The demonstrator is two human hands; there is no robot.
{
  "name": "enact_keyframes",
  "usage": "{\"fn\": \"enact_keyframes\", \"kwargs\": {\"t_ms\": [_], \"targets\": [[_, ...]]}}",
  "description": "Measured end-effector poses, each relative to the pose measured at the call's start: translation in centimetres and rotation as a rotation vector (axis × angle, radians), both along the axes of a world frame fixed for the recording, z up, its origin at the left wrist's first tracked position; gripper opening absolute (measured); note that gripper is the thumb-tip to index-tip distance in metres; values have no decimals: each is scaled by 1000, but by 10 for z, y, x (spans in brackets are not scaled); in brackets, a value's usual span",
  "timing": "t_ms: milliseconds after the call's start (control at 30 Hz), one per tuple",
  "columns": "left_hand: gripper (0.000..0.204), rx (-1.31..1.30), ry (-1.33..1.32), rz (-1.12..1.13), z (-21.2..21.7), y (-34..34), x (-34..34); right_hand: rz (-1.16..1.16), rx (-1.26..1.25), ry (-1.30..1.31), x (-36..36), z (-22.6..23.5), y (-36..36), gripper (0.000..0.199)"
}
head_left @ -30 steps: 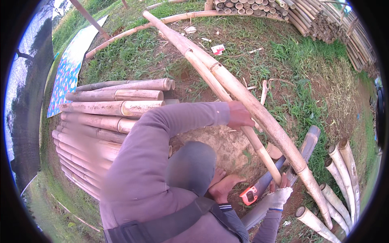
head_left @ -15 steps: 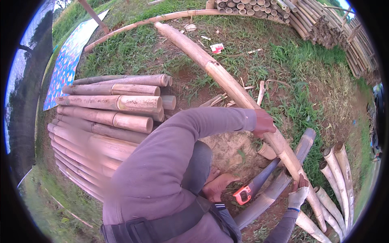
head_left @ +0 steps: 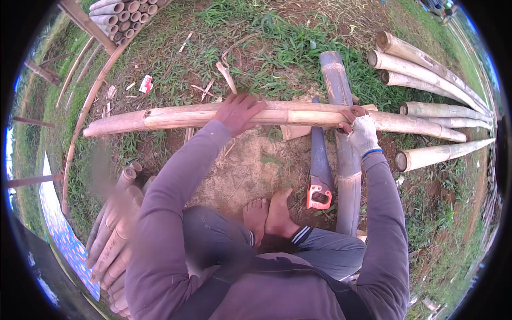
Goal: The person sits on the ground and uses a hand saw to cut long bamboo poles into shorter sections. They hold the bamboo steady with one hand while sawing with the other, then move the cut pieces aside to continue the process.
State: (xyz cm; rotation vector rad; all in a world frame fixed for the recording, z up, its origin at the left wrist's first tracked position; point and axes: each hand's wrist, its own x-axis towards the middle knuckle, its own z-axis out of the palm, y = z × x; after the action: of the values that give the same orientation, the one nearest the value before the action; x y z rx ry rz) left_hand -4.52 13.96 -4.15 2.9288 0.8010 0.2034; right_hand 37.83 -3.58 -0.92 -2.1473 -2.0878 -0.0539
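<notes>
A long pale bamboo pole (head_left: 181, 117) lies across in front of me, on top of a thicker grey bamboo pole (head_left: 349, 186) on the ground. My bare left hand (head_left: 239, 113) is wrapped over the pale pole near its middle, the fingertips over its far side. My right hand (head_left: 364, 130), in a white glove that leaves the fingers bare, grips the same pole where it crosses the grey one. A handsaw (head_left: 320, 152) with an orange handle lies just left of the grey pole, its blade reaching under the pale pole.
Cut bamboo lengths (head_left: 114, 240) are piled at the lower left. Several loose poles (head_left: 426, 158) fan out at the right. A far stack (head_left: 125, 24) stands beyond a thin bamboo rail (head_left: 74, 154). Wood slivers (head_left: 226, 77) and a red-and-white packet (head_left: 145, 84) litter the grass.
The view has swung round to the right, so the pale pole now runs side to side instead of slanting. Both hands stay on it, and the saw still lies on the ground.
</notes>
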Motion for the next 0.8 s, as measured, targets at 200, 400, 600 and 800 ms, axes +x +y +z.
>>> {"fn": "enact_keyframes", "kwargs": {"t_ms": [200,400,600,800], "targets": [[88,-4,28,-40,1,-13,24,31,84,140,5,-10,-7,48],[82,26,6,-106,0,-46,105,42,108,41,-3,-11,-5,45],[62,-93,-79,24,-22,-59,160,-50,158,-55,-6,-14,-21,52],[62,-35,-58,68,-30,-59,154,-24,-520,226,-130,-65,-177,28]]}}
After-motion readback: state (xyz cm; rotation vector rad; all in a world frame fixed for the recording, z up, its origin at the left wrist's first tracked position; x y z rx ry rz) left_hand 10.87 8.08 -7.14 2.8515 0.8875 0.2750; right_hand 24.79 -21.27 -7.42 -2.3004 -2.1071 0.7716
